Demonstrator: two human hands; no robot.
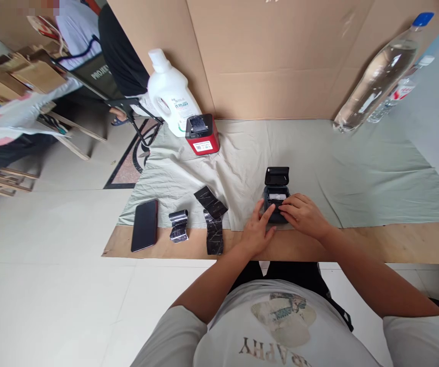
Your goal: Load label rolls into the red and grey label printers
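Observation:
A small black label printer (276, 189) sits on the pale cloth (341, 173) near the table's front edge, its lid up and a white roll showing inside. My left hand (256, 229) presses against the printer's left front side, fingers spread. Resting on the printer's front, my right hand (303, 214) has its fingers over the open compartment. Neither hand lifts the printer off the cloth.
Left of the printer lie two dark paper strips (212, 221), a curled strip (178, 225) and a black phone (145, 225). Behind stand a red printer (202, 134), a white jug (171, 94) and two water bottles (380, 71). Cardboard walls the back; a person sits far left.

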